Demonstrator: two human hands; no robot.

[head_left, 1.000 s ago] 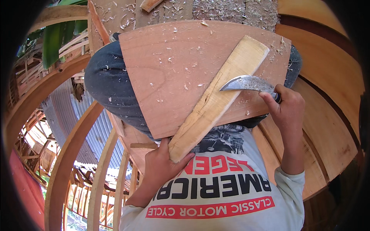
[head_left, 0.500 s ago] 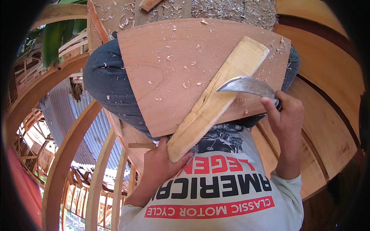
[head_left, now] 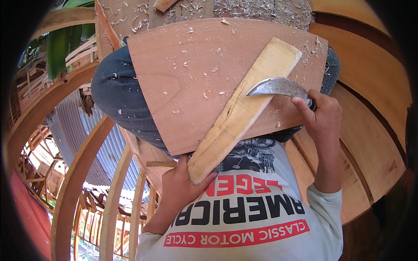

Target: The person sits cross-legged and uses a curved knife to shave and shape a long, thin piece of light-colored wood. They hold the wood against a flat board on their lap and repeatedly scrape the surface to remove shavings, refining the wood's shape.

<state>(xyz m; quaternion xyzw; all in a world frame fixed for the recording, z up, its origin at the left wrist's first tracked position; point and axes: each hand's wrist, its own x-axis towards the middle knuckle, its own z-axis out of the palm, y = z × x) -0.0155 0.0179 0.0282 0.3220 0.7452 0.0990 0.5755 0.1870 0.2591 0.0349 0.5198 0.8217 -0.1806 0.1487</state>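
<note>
A pale, cracked strip of wood (head_left: 237, 117) lies slantwise over a broad reddish-brown board (head_left: 187, 87) resting across my lap. My left hand (head_left: 183, 179) is closed round the strip's near end, close to my shirt. In my right hand (head_left: 322, 114) is a curved knife (head_left: 278, 86), gripped by its dark handle, which the fingers mostly hide. The blade crosses the strip's upper half with its tip toward the left. Whether its edge touches the wood, I cannot tell.
Curled shavings (head_left: 261, 11) cover the planks beyond the board, and a few lie on it. Wide curved planks (head_left: 370, 78) rise on the right. On the left stand curved wooden ribs (head_left: 82, 169), with a corrugated metal sheet (head_left: 98, 152) below them.
The knife and my right hand have shifted slightly up along the strip. Board and strip sit a little higher and further left in the picture. My left hand keeps its hold.
</note>
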